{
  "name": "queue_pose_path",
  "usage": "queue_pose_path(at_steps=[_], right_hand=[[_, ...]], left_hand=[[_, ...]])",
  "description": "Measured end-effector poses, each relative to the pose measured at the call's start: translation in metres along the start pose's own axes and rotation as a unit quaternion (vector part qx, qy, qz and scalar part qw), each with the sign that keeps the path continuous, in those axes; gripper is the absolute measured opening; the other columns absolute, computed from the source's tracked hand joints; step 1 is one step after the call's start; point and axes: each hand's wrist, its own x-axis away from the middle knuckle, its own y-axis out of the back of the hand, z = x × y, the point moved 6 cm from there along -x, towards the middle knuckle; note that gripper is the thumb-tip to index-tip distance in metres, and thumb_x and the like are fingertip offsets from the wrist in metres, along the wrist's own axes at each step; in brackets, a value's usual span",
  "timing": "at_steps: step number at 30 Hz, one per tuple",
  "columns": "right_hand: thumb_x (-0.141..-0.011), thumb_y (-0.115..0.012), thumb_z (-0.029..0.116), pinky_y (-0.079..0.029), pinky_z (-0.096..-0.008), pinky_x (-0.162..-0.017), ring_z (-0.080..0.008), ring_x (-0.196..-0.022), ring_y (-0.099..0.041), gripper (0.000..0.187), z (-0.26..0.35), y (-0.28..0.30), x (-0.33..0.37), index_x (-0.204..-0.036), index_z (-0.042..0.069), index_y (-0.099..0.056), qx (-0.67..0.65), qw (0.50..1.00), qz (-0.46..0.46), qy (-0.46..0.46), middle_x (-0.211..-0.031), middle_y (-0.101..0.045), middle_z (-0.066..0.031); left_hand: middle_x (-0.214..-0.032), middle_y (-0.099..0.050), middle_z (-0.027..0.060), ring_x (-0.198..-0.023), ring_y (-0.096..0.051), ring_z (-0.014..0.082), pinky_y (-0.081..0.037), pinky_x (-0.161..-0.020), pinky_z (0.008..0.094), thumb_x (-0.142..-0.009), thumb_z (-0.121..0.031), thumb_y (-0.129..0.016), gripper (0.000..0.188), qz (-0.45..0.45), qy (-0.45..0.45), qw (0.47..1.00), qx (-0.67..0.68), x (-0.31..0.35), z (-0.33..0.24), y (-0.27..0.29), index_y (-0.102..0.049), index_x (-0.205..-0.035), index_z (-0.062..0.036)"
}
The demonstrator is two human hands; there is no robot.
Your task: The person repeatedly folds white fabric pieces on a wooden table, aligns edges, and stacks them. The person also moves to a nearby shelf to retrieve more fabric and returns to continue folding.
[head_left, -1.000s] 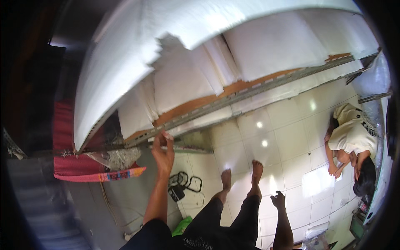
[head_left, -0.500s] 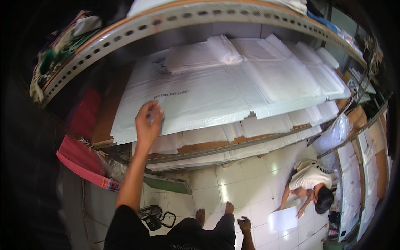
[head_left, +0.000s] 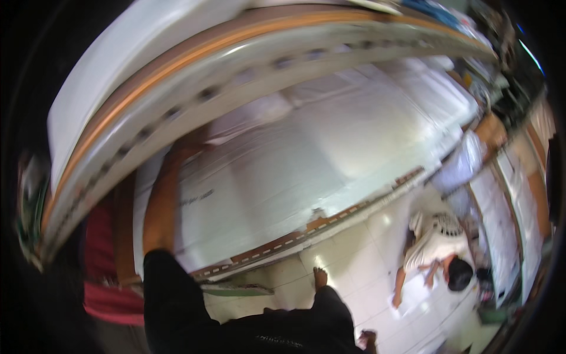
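Note:
My left arm reaches deep into the shelf, under the upper shelf's metal edge. At its end my left hand (head_left: 193,141) is smeared by motion and lies by the near corner of a folded stack of clear plastic bags (head_left: 250,118). Whether its fingers grip the bags cannot be made out. Beneath the arm spreads a large pale plastic sheet or sack (head_left: 253,194) with dark print. My right hand (head_left: 367,340) hangs low by my side at the bottom edge, over the floor, away from the shelf; its fingers are too small and blurred to read.
The perforated metal edge of the upper shelf (head_left: 242,75) crosses above my arm, with a white roll or sheet (head_left: 118,65) on top. At the right a person (head_left: 439,242) crouches on the tiled floor with a white sheet. Red fabric (head_left: 109,304) hangs at the left.
My left hand has moved from above the sheet's near edge deeper into the shelf, to the bag stack. My view has come closer to the shelf. My right hand appears lower.

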Motion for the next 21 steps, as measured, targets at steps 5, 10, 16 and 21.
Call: queue_pose_path(at_steps=[5, 10, 16, 21], right_hand=[[-0.089, -0.071, 0.049, -0.057, -0.0441, -0.066, -0.0334, -0.074, -0.071, 0.046, 0.061, 0.098, -0.039, -0.086, 0.003, -0.070, -0.135, 0.966, -0.093, -0.199, -0.077, -0.072, -0.0148], [-0.083, -0.078, 0.040, -0.055, -0.0407, -0.094, -0.0313, -0.107, -0.070, 0.054, 0.169, 0.171, -0.083, -0.121, 0.004, -0.069, -0.397, 0.876, -0.250, -0.110, -0.119, -0.071, -0.0203], [-0.088, -0.073, 0.034, -0.058, -0.0385, -0.085, -0.0294, -0.093, -0.073, 0.051, 0.243, 0.201, -0.040, -0.126, 0.000, -0.066, -0.415, 0.872, -0.238, -0.104, -0.103, -0.075, -0.0218], [-0.080, -0.078, 0.040, -0.057, -0.0392, -0.091, -0.0307, -0.103, -0.072, 0.059, 0.154, 0.082, 0.000, -0.121, -0.001, -0.069, -0.337, 0.872, -0.305, -0.180, -0.114, -0.072, -0.0242]], left_hand=[[-0.127, -0.065, 0.0206, -0.121, -0.058, 0.0376, -0.041, -0.110, 0.0470, -0.088, -0.038, -0.078, 0.056, -0.081, -0.178, 0.980, -0.029, 0.014, 0.037, -0.015, -0.065, -0.125, 0.0011], [-0.123, -0.063, 0.0281, -0.118, -0.057, 0.0463, -0.043, -0.105, 0.0506, -0.095, -0.042, -0.067, 0.056, -0.074, -0.147, 0.985, -0.052, -0.013, 0.009, -0.016, -0.063, -0.125, 0.0050], [-0.128, -0.060, 0.0280, -0.119, -0.057, 0.0463, -0.045, -0.103, 0.0500, -0.096, -0.010, -0.056, 0.040, -0.006, -0.093, 0.986, -0.142, -0.015, -0.020, -0.021, -0.056, -0.135, 0.0006], [-0.138, -0.057, 0.0265, -0.126, -0.054, 0.0446, -0.042, -0.109, 0.0488, -0.095, -0.027, -0.065, 0.053, 0.062, -0.191, 0.964, -0.172, -0.029, 0.010, -0.017, -0.054, -0.141, -0.0010]])
